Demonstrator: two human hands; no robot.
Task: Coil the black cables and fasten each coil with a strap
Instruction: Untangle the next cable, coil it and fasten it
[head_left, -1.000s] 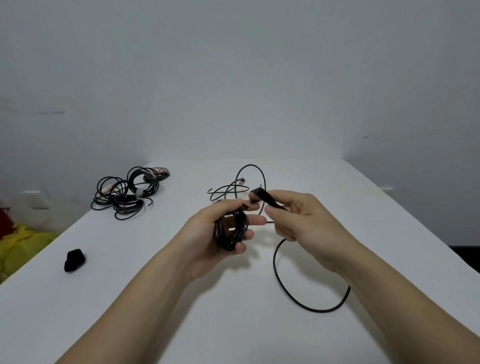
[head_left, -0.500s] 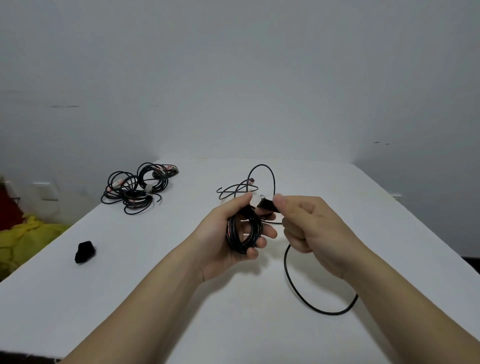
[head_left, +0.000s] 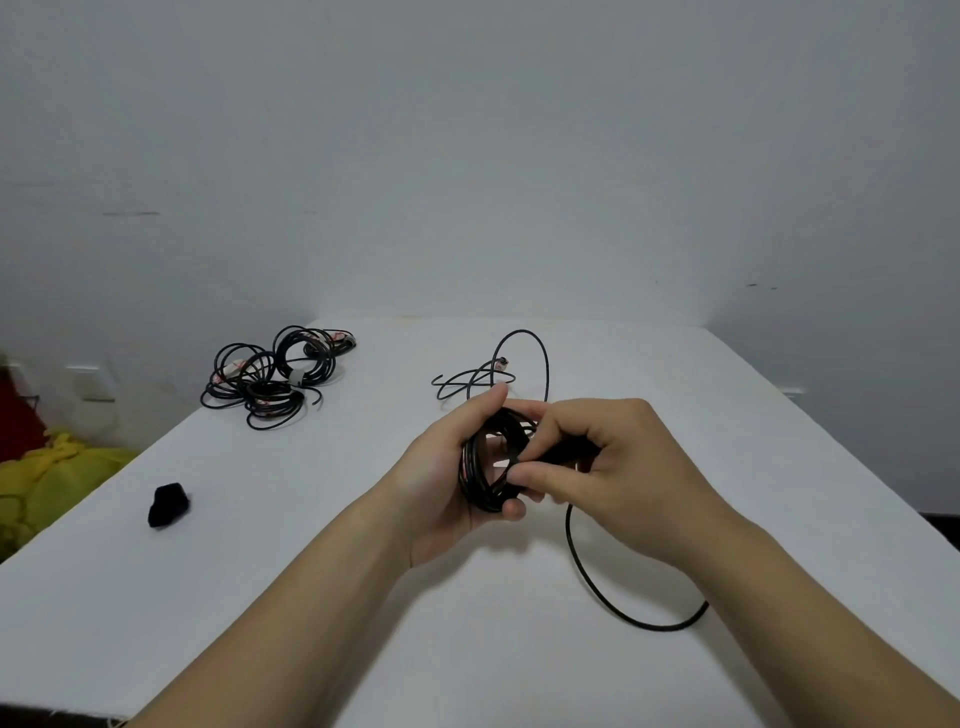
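Presently the black cable coil (head_left: 480, 488) stands upright in the left hand (head_left: 441, 483), whose fingers curl round its turns, while the right hand (head_left: 613, 467), touching the coil from the right, pinches a black strap (head_left: 563, 451) against it; both hands are thus clamped and together above the worktop (head_left: 311, 571). Judged light, limp and springy, the thin cable would likely splay if released, so the hold belongs across all turns at one spot, with the strap cinched just beside it. An uncoiled tail (head_left: 587, 571) trails from below the coil onto the worktop at its right.

Most of strap (head_left: 568, 451) hidden inside right hand (head_left: 623, 467) (coil (head_left: 475, 480) partly too).
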